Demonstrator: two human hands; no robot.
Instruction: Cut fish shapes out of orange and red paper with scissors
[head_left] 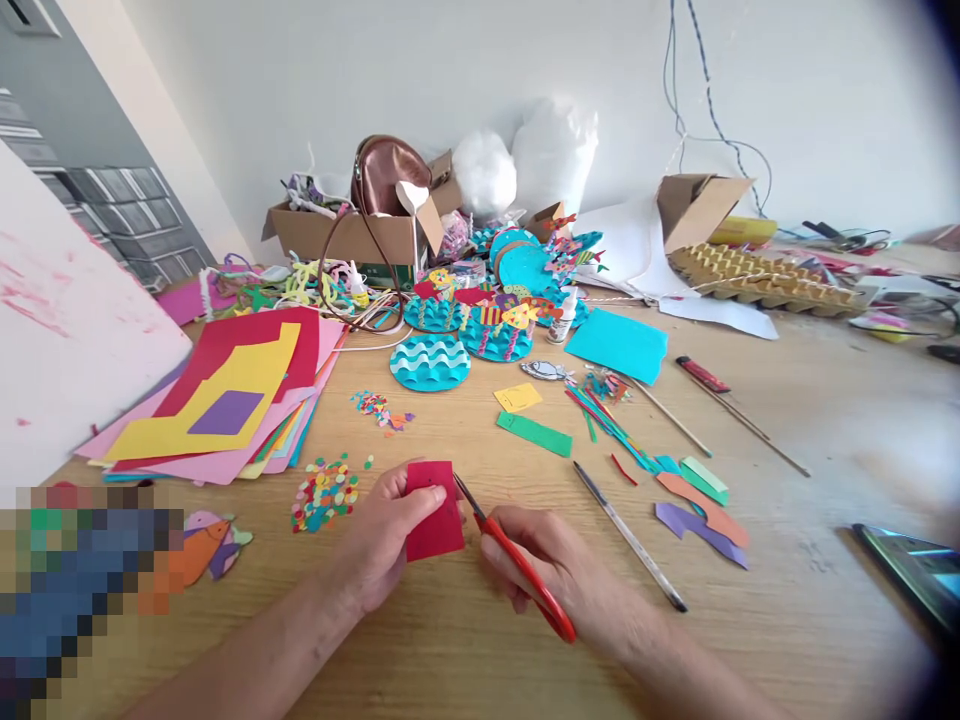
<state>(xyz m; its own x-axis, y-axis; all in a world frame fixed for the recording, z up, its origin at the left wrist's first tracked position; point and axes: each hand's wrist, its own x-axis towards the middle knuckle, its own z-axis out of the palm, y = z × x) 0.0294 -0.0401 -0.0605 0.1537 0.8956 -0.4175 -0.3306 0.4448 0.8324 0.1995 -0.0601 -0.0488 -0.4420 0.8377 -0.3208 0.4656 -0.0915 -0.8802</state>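
Observation:
My left hand (386, 535) pinches a small red paper rectangle (433, 525), thumb on top and fingers behind it. Faint dark marks show on the paper. In my right hand (536, 555) is a pair of scissors with red handles (534, 580), their blades (469, 495) pointing up and left at the paper's right edge. Whether the blades touch the paper I cannot tell. Left of my left hand lies a pile of coloured paper dots (326, 495). A clear pen (630, 537) lies on the table to the right of my right hand.
Coloured paper sheets (165, 440) are stacked at left. Blue wavy paper discs (430, 363) stand mid-table near a glue bottle (562, 318). Green paper (534, 434), paper strips (611, 425) and purple scraps (701, 535) lie to the right. A phone (911, 575) is at far right, a cardboard box (330, 235) behind.

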